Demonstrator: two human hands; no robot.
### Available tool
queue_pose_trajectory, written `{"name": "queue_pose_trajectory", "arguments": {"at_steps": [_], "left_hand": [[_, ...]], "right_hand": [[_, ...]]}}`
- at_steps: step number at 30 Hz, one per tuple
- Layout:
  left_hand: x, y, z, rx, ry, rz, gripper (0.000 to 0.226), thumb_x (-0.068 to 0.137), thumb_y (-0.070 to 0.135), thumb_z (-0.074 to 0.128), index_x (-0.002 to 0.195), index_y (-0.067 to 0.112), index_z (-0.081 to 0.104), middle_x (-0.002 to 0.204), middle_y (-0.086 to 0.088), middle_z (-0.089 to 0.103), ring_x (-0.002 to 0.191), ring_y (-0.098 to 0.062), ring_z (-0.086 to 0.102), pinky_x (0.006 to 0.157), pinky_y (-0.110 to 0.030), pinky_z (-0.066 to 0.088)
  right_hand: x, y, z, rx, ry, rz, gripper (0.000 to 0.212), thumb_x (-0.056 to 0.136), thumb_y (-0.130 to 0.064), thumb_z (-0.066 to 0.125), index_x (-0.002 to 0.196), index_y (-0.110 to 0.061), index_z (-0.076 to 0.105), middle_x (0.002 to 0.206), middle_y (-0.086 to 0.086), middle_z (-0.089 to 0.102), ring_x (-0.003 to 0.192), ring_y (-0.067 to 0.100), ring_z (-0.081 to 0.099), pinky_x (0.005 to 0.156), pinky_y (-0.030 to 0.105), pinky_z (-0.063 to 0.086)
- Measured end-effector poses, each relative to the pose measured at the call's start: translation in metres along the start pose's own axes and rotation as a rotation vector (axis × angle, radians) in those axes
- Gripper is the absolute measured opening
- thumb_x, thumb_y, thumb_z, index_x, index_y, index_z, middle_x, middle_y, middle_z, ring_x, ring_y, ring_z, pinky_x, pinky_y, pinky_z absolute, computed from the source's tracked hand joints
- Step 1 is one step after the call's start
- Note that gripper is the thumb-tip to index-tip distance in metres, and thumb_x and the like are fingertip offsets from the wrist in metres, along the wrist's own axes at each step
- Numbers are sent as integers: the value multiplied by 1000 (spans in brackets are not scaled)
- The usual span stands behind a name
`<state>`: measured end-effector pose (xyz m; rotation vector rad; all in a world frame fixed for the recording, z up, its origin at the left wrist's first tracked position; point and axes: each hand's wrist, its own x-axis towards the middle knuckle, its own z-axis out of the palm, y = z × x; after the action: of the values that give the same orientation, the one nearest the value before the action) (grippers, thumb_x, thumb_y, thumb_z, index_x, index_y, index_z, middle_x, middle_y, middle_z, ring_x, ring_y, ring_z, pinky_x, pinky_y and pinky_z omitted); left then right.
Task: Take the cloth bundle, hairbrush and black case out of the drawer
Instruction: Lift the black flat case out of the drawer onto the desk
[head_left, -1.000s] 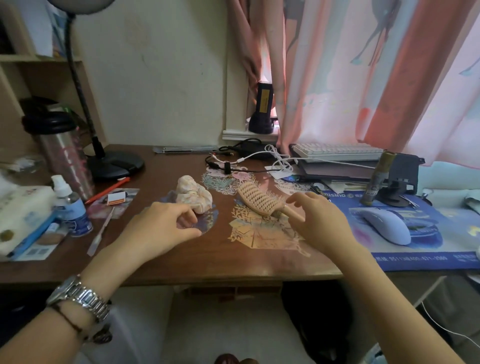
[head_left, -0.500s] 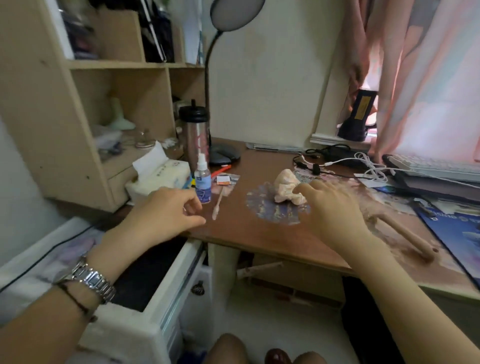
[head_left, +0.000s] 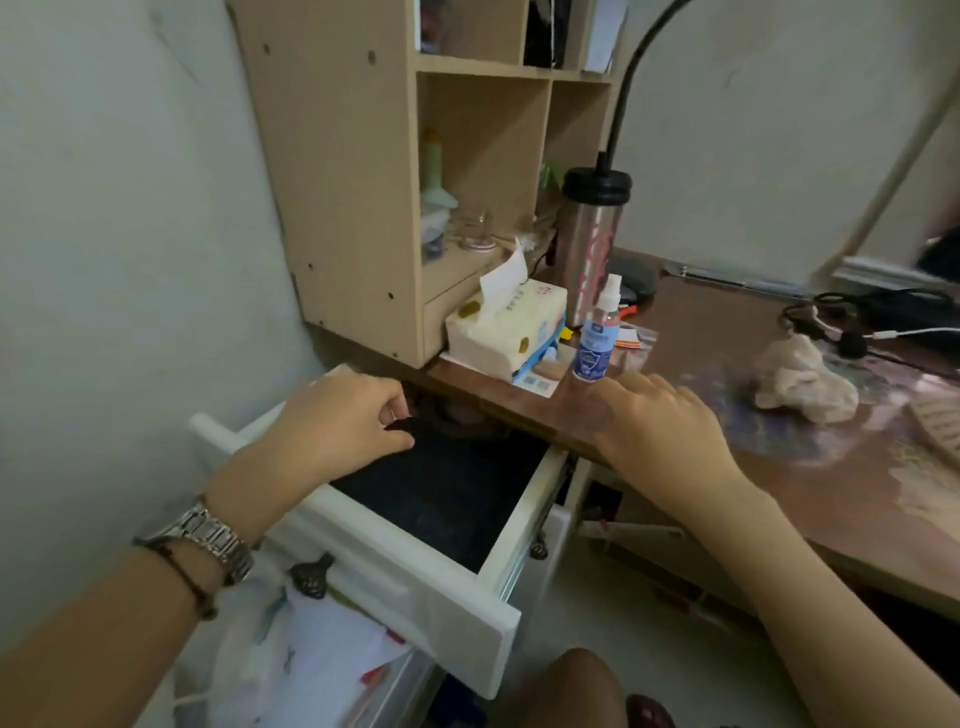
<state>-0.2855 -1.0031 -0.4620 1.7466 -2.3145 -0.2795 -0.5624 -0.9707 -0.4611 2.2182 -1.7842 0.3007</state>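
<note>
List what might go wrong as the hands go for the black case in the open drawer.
1. The right hand lies by the spray bottle at the desk edge and may topple it.
2. The left hand reaches under the desk overhang, where the black case is partly hidden, so its grip may slip.

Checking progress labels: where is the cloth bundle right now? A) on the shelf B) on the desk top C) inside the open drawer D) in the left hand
B: the cloth bundle lies on the brown desk, to the right of the right hand and clear of the open drawer, over which the left hand reaches.
</note>
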Motion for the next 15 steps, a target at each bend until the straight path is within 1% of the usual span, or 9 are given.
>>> {"name": "queue_pose_trajectory", "arguments": {"at_steps": [2,5,7,10,12,15], "left_hand": [[3,-11,7,21,-28,-12,19,78,39,69,91,29,60,86,12,59,83,-8,56,68,-25,43],[12,-26,19,67,-94,-26,23,80,39,67,97,26,59,90,9,55,84,-10,54,72,-26,43],[19,-35,29,110,-143,-45,31,80,40,66,104,23,59,92,6,51,86,-12,51,74,-28,43],[29,-47,44,160,-189,-73,40,80,41,65,112,19,57,94,3,48,87,-14,45,75,-28,40],[35,-50,52,186,-203,-93,44,81,42,64,116,17,56,96,1,54,89,-15,50,77,-26,41],[44,-50,61,150,-236,-120,51,81,43,63,123,15,53,110,-3,62,99,-18,58,85,-28,47]], "right_hand": [[6,-11,8,30,-27,-30,35,80,-24,62,114,-22,54,111,3,63,98,24,58,81,38,47],[12,-22,18,72,-83,-59,38,81,-28,63,117,-23,52,115,2,60,104,23,55,89,40,45],[15,-26,24,95,-100,-70,41,82,-30,62,121,-23,50,115,1,59,104,22,55,89,38,45],[21,-32,31,127,-117,-94,43,84,-31,61,124,-23,48,115,2,59,102,21,54,84,33,44],[26,-39,36,167,-134,-123,40,84,-31,61,121,-25,48,116,-1,58,103,19,53,85,33,44],[30,-53,46,247,-149,-168,37,84,-32,61,120,-28,50,117,-4,57,104,15,52,86,30,46]]}}
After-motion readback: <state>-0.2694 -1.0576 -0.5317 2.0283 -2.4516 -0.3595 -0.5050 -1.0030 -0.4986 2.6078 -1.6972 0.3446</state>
